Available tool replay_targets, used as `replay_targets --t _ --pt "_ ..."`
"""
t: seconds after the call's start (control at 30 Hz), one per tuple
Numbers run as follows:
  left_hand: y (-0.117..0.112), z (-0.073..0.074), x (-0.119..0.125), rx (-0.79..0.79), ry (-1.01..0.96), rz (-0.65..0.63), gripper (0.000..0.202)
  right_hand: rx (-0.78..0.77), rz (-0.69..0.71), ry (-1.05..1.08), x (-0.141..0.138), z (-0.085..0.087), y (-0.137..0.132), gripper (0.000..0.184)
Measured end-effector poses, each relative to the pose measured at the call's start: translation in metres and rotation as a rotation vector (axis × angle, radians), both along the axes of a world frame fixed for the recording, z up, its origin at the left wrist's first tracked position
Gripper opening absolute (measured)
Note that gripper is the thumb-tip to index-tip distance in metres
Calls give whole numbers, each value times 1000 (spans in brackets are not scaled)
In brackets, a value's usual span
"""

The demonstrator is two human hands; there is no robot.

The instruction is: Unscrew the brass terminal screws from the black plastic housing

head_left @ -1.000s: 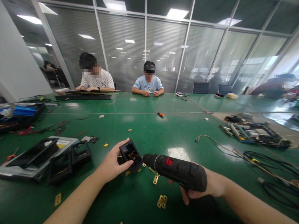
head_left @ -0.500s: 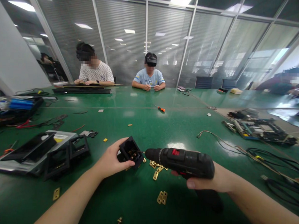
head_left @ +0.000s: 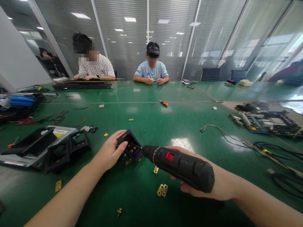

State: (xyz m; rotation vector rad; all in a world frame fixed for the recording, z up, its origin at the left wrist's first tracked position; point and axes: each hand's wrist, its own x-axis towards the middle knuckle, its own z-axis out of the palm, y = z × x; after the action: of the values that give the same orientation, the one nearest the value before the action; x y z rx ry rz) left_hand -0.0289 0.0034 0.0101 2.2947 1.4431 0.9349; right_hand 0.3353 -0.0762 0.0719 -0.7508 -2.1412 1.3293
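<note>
My left hand (head_left: 112,150) is closed on a small black open-topped box (head_left: 129,139), tilted toward the right, with brass-coloured parts inside it. In my right hand (head_left: 189,171) is a black cordless drill (head_left: 180,166) with a red switch on top. Its chuck points left at the box's near right rim, and the bit's tip is hard to make out. Beneath the drill's front lies a brass plate (head_left: 155,170). Two more brass plates (head_left: 162,190) lie closer to me, and a small brass screw piece (head_left: 119,211) is near the bottom edge.
Black frames (head_left: 68,148) and a grey metal panel (head_left: 25,155) lie at left. An orange screwdriver (head_left: 164,103) is mid-table. Cables (head_left: 276,154) and a circuit board (head_left: 275,121) occupy the right. Two people (head_left: 151,68) sit across the table.
The drill has swung so its body slopes down to the right, chuck raised. The box has shifted slightly up and left, and my left thumb now lies over its left rim.
</note>
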Motion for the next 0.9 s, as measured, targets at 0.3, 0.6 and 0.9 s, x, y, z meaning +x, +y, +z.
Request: replay_targets --t 0.3,0.6,0.9 --pt "-10 16 9 -94 401 278 61 -207 19 89 3 -8 8 83" --pt "-15 11 27 -334 -88 342 50 -405 -2 114 5 -8 10 75" --pt "-10 2 29 -480 -361 315 56 -360 19 102 12 -20 16 69"
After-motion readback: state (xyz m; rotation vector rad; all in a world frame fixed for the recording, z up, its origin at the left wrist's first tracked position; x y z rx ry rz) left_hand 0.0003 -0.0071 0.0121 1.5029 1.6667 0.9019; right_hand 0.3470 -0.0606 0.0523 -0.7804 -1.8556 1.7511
